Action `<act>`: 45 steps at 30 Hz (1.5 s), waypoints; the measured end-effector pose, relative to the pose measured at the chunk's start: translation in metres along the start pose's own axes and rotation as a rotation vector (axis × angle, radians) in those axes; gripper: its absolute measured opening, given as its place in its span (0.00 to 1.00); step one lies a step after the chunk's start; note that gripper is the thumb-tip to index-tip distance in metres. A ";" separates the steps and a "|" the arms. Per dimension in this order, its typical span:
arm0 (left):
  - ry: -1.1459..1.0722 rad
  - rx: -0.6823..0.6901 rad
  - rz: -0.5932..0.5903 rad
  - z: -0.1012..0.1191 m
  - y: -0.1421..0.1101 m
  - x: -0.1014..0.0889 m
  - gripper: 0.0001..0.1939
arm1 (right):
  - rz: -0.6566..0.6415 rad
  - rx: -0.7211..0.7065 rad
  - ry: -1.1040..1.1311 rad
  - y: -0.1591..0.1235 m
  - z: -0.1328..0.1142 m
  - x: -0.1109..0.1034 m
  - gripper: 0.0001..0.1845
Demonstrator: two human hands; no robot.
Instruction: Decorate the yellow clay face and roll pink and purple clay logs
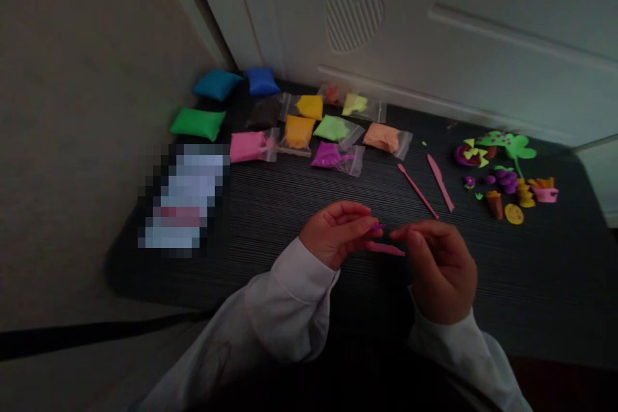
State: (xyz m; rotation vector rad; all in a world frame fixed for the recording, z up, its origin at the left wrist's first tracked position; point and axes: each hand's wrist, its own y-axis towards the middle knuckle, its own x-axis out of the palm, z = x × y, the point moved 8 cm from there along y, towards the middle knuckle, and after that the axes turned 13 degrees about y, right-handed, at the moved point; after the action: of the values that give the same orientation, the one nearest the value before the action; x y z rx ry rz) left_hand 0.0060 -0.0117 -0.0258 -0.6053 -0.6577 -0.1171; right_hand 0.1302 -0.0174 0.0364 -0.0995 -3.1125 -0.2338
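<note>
**Left hand is pinching a bit of purple clay over a dark table**

The purple clay is sitting between the thumb and fingertips of the left hand, just above the near half of the table, and those fingers are closing on it. The right hand is hovering just beside it, its thumb and forefinger bending toward each other; whether they are gripping anything, I cannot tell. A pink tool is showing just below the left fingertips and pointing toward the right hand; I cannot tell whether it is resting on the table.

Beyond the hands, a thin pink stick and a pink knife are lying side by side, apart from each other. To the right, small clay figures are standing and lying close together: a green flower, a purple bowl, a purple bunch, a brown cone, a yellow disc and a pink tub.

Toward the back, clear bags are lying in loose rows, among them a purple bag, a pink bag and a peach bag. A green packet and two blue packets are resting at the far left, and a blurred-out object is lying nearer.
</note>
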 end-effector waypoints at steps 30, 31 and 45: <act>0.197 0.031 0.021 -0.001 0.001 0.001 0.11 | -0.001 -0.129 -0.071 -0.007 -0.005 -0.009 0.16; 0.190 0.039 0.024 0.000 0.001 0.002 0.12 | 0.010 -0.114 -0.065 -0.008 -0.003 -0.009 0.16; 0.106 0.085 -0.016 0.006 0.001 0.003 0.13 | -0.030 -0.177 0.008 -0.006 -0.010 -0.007 0.03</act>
State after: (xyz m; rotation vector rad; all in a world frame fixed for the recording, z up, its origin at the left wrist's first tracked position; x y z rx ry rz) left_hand 0.0056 -0.0069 -0.0209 -0.5087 -0.5623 -0.1349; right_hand 0.1365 -0.0255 0.0447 -0.0537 -3.0807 -0.5086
